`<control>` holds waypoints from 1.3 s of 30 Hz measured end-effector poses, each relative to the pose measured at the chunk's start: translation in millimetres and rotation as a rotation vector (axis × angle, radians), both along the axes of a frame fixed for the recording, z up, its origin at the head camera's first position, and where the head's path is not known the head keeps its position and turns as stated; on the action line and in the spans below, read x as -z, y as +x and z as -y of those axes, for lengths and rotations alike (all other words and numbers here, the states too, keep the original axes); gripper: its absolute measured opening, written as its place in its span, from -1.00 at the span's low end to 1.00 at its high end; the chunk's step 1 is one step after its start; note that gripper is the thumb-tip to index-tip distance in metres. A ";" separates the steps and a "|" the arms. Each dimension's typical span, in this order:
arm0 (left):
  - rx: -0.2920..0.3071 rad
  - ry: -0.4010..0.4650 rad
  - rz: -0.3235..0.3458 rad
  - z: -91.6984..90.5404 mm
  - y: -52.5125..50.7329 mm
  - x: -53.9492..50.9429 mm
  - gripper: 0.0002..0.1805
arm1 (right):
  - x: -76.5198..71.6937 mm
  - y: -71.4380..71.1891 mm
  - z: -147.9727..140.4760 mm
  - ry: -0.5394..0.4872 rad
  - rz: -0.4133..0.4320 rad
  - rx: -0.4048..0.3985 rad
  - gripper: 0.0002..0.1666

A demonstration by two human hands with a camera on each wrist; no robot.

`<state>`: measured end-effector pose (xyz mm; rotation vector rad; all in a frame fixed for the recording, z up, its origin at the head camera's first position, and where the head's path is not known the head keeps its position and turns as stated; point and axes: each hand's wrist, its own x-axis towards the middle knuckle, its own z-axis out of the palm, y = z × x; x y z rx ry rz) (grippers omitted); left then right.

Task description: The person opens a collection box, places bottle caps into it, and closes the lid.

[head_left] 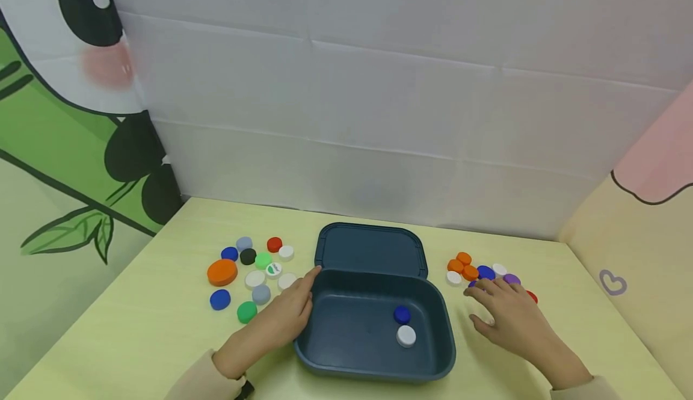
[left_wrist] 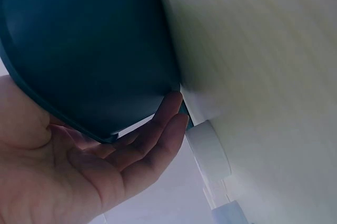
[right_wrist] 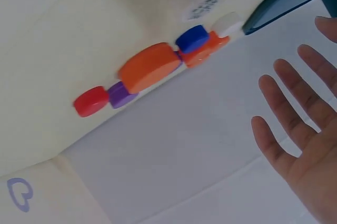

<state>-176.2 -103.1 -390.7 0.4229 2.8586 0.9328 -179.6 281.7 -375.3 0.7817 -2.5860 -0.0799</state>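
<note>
A dark blue box [head_left: 346, 334] holds a blue cap [head_left: 402, 314] and a white cap [head_left: 406, 336] on its right side. My left hand [head_left: 276, 320] grips the box's left wall at the back corner; in the left wrist view, the fingers of that hand [left_wrist: 110, 163] curve against the outside of the box [left_wrist: 89, 39]. My right hand [head_left: 514, 322] hovers beside the right-hand caps, partly covering them, and holds nothing. Seen from the right wrist, the hand [right_wrist: 305, 129] has its fingers spread, away from a large orange cap [right_wrist: 150, 67], a red cap [right_wrist: 90, 101] and a blue cap [right_wrist: 192, 39].
Behind the box lies its dark blue lid [head_left: 370, 249]. Several mixed caps, among them a large orange one [head_left: 222, 272] and a green one [head_left: 247, 312], lie left of the box. Several orange caps [head_left: 470, 273] are on the right. A pale wall sheet [head_left: 379, 117] stands behind.
</note>
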 end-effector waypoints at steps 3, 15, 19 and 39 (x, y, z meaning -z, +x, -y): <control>0.003 0.001 -0.004 -0.3 0.2 0.0 -0.44 | 7.2 -0.3 -13.7 -0.005 0.053 0.055 -0.58; -0.004 -0.011 -0.008 0.7 -0.6 1.9 -0.44 | 24.3 -0.3 -34.8 0.025 0.340 0.257 -0.62; -0.004 -0.007 0.001 0.5 -1.0 2.5 -0.44 | 28.0 0.6 -35.2 0.024 0.383 0.275 -0.64; 0.001 0.005 0.007 -0.2 1.2 -1.3 -0.44 | 27.7 1.3 -33.3 0.032 0.352 0.255 -0.62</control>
